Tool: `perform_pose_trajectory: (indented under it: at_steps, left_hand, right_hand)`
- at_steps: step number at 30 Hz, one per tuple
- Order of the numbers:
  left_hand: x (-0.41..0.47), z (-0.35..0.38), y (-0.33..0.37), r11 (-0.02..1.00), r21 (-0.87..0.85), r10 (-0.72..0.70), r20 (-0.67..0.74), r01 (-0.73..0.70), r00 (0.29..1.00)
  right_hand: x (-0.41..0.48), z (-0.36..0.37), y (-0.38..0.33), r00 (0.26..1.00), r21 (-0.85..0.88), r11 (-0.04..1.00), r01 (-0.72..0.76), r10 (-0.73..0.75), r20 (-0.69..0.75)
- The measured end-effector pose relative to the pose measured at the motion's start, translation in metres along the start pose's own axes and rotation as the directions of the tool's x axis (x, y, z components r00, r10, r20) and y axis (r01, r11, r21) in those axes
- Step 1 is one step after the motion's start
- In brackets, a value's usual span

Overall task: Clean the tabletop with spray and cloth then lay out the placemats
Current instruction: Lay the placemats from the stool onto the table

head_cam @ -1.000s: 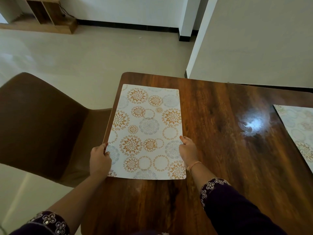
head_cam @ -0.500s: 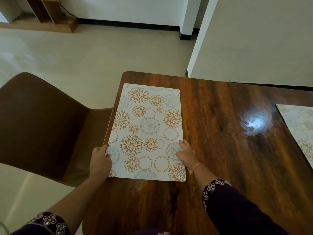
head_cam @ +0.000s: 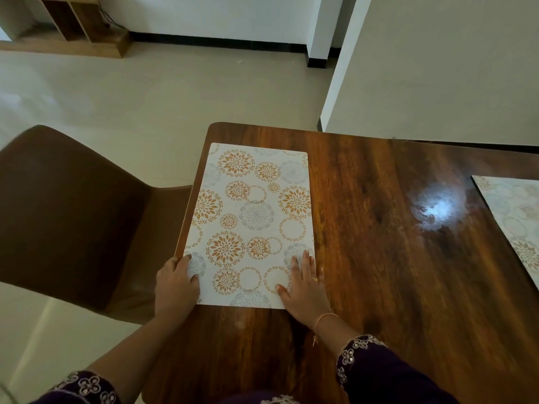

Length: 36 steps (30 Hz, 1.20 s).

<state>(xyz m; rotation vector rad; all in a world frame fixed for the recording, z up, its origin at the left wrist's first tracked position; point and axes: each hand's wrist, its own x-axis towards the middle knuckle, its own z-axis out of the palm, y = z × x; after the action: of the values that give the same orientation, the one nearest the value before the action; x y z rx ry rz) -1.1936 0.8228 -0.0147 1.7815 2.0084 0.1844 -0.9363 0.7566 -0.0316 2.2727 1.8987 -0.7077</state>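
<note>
A white placemat printed with orange and grey flower circles lies flat along the left edge of the dark wooden table. My left hand rests on its near left corner, fingers curled over the mat's edge. Flat and palm down, my right hand presses on the near right corner with fingers spread. A second placemat of the same pattern lies at the table's right side, cut off by the frame. No spray bottle or cloth is in view.
A brown chair stands close against the table's left edge. A white wall rises behind the far side of the table. A wooden shelf unit sits on the pale floor at the far left.
My right hand went from pinching the mat's right edge to lying flat on its corner. The left hand slid onto the mat's near left corner. The mat settled flat.
</note>
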Motion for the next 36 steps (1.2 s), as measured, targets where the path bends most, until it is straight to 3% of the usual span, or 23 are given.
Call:
perform_pose_trajectory:
  at_steps: [4,10,32,36]
  left_hand:
    - [-0.014,0.012,-0.001,0.976,0.189,0.092,0.086,-0.107,0.992]
    - [-0.029,0.023,0.004,0.951,0.273,0.081,0.226,-0.143,0.971]
    - [-0.031,0.019,0.011,0.958,0.259,0.070,0.192,-0.119,0.979]
    - [-0.036,0.018,0.010,0.977,0.182,0.073,0.185,-0.108,0.980]
  right_hand:
    - [0.001,0.002,0.003,0.999,-0.028,1.000,0.013,-0.012,0.036]
    - [0.001,-0.001,0.001,0.997,-0.020,1.000,0.017,-0.015,0.081]
    - [0.004,-0.012,0.007,0.990,0.014,0.999,0.051,-0.053,0.128]
    - [-0.001,-0.014,0.011,0.990,0.069,0.996,0.048,-0.056,0.128]
